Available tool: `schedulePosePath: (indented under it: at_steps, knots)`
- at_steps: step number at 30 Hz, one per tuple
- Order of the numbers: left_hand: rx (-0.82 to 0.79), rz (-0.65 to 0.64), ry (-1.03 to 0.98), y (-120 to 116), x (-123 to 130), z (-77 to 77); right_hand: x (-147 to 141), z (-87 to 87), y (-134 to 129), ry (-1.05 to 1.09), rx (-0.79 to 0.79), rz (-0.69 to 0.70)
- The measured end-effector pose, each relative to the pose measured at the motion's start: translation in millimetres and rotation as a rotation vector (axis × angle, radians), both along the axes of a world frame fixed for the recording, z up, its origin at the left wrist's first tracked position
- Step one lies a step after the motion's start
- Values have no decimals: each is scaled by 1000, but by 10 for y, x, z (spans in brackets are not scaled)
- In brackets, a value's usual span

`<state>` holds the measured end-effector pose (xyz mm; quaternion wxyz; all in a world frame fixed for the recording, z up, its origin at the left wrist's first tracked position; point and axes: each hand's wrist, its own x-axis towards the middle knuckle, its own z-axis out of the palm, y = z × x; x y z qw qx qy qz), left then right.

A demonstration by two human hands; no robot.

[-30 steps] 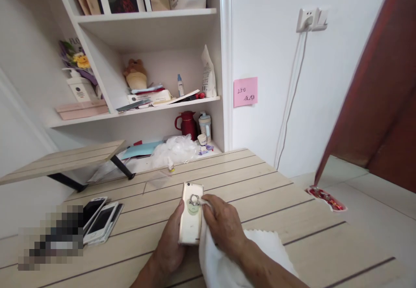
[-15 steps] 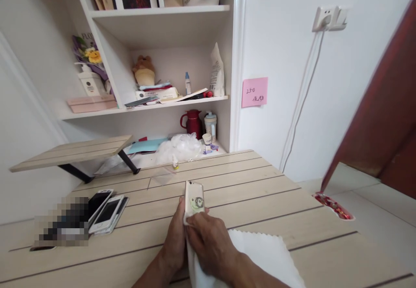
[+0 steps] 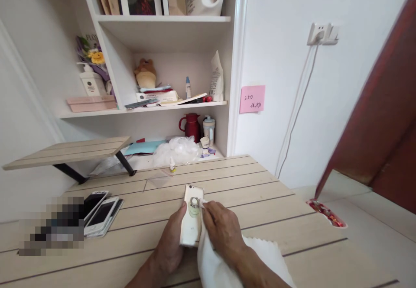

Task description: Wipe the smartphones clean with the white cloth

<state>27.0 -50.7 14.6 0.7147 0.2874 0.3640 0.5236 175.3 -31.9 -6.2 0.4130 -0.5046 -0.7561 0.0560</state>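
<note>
A smartphone with a pale back faces up, with a ring holder and a green smiley sticker on it. My left hand grips the phone along its left side, the thumb on the edge. A white cloth is bunched in my right hand, whose fingers are closed on it. A corner of that cloth touches the phone's right edge beside the ring. The rest of it hangs down over the wooden table. My right fingertips are partly hidden by the cloth.
Several phones lie at the left, partly blurred out. A small bottle and a clear plastic bag are near the table's back. A raised wooden stand is back left, before white shelves.
My right hand has moved the cloth from across the phone's lower back to its right edge, uncovering the back. The ring holder now stands raised. The view has shifted slightly.
</note>
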Motion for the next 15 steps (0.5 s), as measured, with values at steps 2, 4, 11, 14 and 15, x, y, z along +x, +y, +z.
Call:
schedulePosePath:
  at_steps: [2,4,11,14,15]
  knots:
    - [10,31,-24,9,-4,5,-26,-8,-49,-17,9,68]
    - [4,57,-53,32,-25,14,-81,-5,-129,-52,18,192]
    - [-53,71,-79,53,-59,11,-79,18,-155,-7,7,259]
    - [-12,25,-83,37,-42,-12,5,2,-76,80,-9,150]
    - [12,20,-87,37,-43,-20,21,1,-71,99,-10,160]
